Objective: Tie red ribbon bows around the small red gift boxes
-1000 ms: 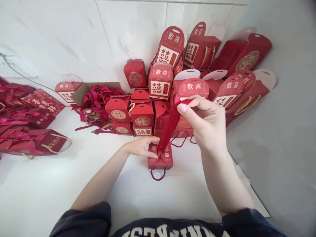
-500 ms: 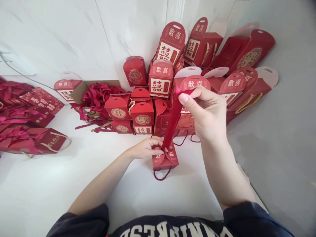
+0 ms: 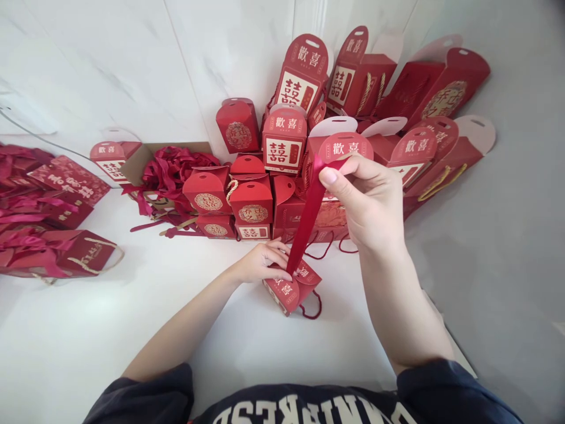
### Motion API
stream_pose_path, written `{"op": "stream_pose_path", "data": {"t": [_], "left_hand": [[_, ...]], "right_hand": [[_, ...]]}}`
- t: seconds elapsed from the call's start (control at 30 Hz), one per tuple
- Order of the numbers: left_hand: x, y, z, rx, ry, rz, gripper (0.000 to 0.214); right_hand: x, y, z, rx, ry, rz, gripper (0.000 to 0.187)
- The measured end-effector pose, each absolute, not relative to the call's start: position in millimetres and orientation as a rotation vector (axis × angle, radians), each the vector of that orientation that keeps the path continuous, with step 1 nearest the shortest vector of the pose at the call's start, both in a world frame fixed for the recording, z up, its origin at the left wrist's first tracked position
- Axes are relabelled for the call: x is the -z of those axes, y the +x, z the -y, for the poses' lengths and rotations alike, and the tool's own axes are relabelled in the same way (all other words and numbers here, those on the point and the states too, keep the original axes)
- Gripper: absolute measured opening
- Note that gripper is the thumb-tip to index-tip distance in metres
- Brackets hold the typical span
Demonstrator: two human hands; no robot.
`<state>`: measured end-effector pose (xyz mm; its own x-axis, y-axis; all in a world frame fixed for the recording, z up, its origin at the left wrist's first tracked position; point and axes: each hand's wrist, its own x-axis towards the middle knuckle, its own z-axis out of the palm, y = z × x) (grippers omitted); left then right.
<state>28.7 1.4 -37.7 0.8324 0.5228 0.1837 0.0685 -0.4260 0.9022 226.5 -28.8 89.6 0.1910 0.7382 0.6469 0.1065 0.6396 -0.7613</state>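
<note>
A small red gift box (image 3: pixel 293 288) with gold characters and a cord handle sits on the white table (image 3: pixel 88 330) in front of me. My left hand (image 3: pixel 261 262) rests on its top left, fingers curled round it. My right hand (image 3: pixel 366 203) is raised above and to the right, pinching the upper end of a dark red ribbon (image 3: pixel 309 221) between thumb and forefinger. The ribbon runs taut down to the top of the box.
A stack of red gift boxes (image 3: pixel 282 144) and tall red bags (image 3: pixel 435 97) leans in the wall corner behind. A cardboard box of loose red ribbons (image 3: pixel 174 171) stands at the back left. More ribboned red bags (image 3: pixel 57 253) lie at the far left. Grey floor (image 3: pixel 507 247) lies right.
The small box has turned and shifted slightly right under my left hand, its cord handle now to the right. My right hand keeps the ribbon pulled up, barely moved.
</note>
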Motion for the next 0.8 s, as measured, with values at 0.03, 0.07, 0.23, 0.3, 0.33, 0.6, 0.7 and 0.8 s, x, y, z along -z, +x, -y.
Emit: {"op": "stream_pose_path", "data": {"t": [0.03,0.07,0.23,0.3,0.33,0.6,0.7,0.8], "left_hand": [[39.0,29.1,-1.4,-0.558,1.941,-0.454,0.02],[39.7,29.5,-1.4,-0.565,1.923,-0.473,0.021],[36.9,31.9,0.6,-0.558,1.881,-0.505,0.019],[36.3,32.5,2.9,-0.53,1.864,-0.499,0.018],[36.7,32.5,4.1,-0.508,1.851,-0.504,0.018],[41.1,31.3,6.6,-0.493,1.783,-0.562,0.025],[40.1,31.6,3.1,-0.488,1.914,-0.514,0.023],[39.3,31.8,1.0,-0.481,1.952,-0.518,0.022]], "right_hand": [[-89.7,227.6,29.7,-0.513,-0.809,1.326,0.032],[-90.0,228.8,30.9,-0.503,-0.817,1.324,0.033],[-90.7,227.2,36.0,-0.5,-0.833,1.34,0.032],[-88.2,220.9,34.1,-0.563,-0.829,1.35,0.03],[-86.2,217.4,32.3,-0.612,-0.818,1.376,0.029],[-44.5,237.8,48.6,-0.853,-1.101,1.951,0.035],[-9.3,255.4,66.5,-0.915,-1.212,1.956,0.03],[23.8,259.6,78.7,-1.025,-1.205,1.853,0.022]]}}
